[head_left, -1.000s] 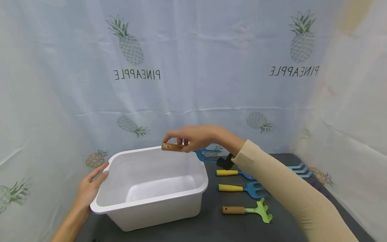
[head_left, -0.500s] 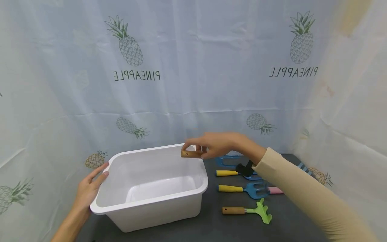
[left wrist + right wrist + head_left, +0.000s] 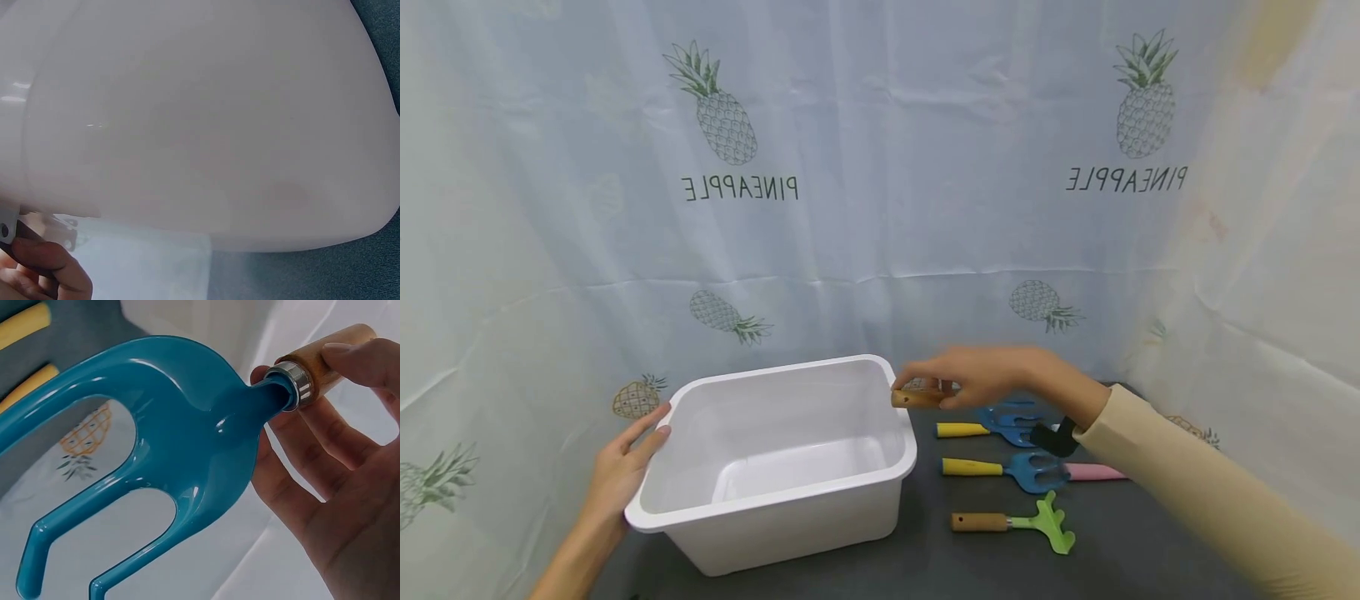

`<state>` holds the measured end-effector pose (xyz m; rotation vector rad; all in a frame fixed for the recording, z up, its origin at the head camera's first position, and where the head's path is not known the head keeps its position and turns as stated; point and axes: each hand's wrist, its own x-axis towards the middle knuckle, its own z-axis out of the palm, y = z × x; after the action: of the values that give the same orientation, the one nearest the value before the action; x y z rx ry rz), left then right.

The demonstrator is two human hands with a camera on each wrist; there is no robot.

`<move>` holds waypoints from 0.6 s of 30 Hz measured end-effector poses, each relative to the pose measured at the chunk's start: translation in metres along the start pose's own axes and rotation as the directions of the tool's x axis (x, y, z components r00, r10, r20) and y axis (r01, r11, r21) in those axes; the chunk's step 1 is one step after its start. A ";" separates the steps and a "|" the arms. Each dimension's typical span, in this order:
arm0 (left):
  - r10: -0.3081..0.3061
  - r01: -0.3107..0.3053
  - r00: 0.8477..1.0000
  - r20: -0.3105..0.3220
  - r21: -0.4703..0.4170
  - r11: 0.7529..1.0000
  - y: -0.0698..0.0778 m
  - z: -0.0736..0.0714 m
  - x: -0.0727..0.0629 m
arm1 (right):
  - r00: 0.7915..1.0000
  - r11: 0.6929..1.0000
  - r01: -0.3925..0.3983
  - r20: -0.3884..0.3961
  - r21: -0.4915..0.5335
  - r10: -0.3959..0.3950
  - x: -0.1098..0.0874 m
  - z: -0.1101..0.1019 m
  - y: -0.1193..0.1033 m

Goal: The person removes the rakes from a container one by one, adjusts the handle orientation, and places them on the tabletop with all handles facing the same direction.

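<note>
My left hand (image 3: 619, 473) grips the left rim of a white plastic basin (image 3: 782, 496); in the left wrist view, curled fingers (image 3: 53, 265) hold the rim at the lower left. Beside the basin's right rim, my right hand (image 3: 985, 377) holds a blue garden hand rake by its wooden handle (image 3: 913, 399). In the right wrist view, the right hand (image 3: 350, 475) pinches that handle between thumb and fingers. The blue rake (image 3: 194, 419) has long tines with bent tips. Its head is partly behind the arm in the head view.
On the dark tabletop lie a yellow-handled blue tool (image 3: 962, 429), its head partly covered, a yellow-handled blue fork (image 3: 1030, 472), a pink handle (image 3: 1093, 472) and a green rake with wooden handle (image 3: 1015, 522). A pineapple-print curtain (image 3: 880, 208) surrounds the table.
My right hand has moved right and slightly down with the hand rake, from above the basin to its right rim. The left hand and basin stay where they were.
</note>
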<state>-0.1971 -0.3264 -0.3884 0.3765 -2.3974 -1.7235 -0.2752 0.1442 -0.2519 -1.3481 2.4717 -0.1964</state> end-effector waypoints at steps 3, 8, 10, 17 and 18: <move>-0.002 0.002 1.000 0.005 0.009 1.000 0.000 0.000 0.000 | 1.000 1.000 -0.012 -0.002 0.013 0.012 -0.008 0.007 0.007; -0.017 0.017 1.000 0.002 0.039 0.999 0.002 0.001 0.000 | 1.000 0.999 -0.016 -0.012 0.047 0.017 -0.023 0.019 0.021; -0.021 0.021 1.000 0.000 0.043 0.999 0.003 0.001 0.000 | 1.000 0.997 -0.025 -0.009 0.071 0.026 -0.030 0.023 0.027; 0.002 -0.002 1.000 -0.005 0.027 1.000 0.001 0.000 0.000 | 0.996 0.991 -0.085 0.003 0.100 0.085 -0.049 0.039 0.043; 0.005 -0.005 1.000 -0.003 0.024 1.000 0.000 0.000 -0.001 | 0.996 0.991 -0.093 0.006 0.099 0.093 -0.051 0.041 0.046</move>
<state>-0.1965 -0.3262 -0.3880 0.3756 -2.4163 -1.6928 -0.2715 0.2135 -0.2921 -1.1897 2.4818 -0.2920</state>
